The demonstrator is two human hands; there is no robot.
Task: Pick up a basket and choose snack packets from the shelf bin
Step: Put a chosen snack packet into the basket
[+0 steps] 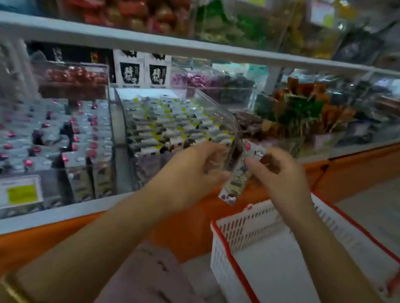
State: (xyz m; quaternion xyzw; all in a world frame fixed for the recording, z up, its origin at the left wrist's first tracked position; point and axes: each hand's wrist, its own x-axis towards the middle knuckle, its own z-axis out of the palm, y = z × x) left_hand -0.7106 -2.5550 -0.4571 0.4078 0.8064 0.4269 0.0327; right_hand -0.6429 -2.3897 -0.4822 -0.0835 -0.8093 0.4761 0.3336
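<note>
A white plastic basket (243, 230) with a red rim hangs from my right forearm, below my hands, and looks empty. My right hand (279, 172) pinches the top of a long snack packet (236, 181) with cartoon print, which hangs above the basket's near corner. My left hand (192, 172) is against the packet's left edge, fingers curled, at the front of a clear shelf bin (212, 104) filled with yellow-and-grey snack packets (170, 122). The image is blurred, so the left hand's grip is hard to read.
To the left a clear bin holds grey packets with pink dots (50, 136), with a yellow price label (22, 193) in front. Orange and green packets (306, 107) fill a bin at the right. An orange shelf front (187, 227) runs below; an upper shelf (203, 49) holds more snacks.
</note>
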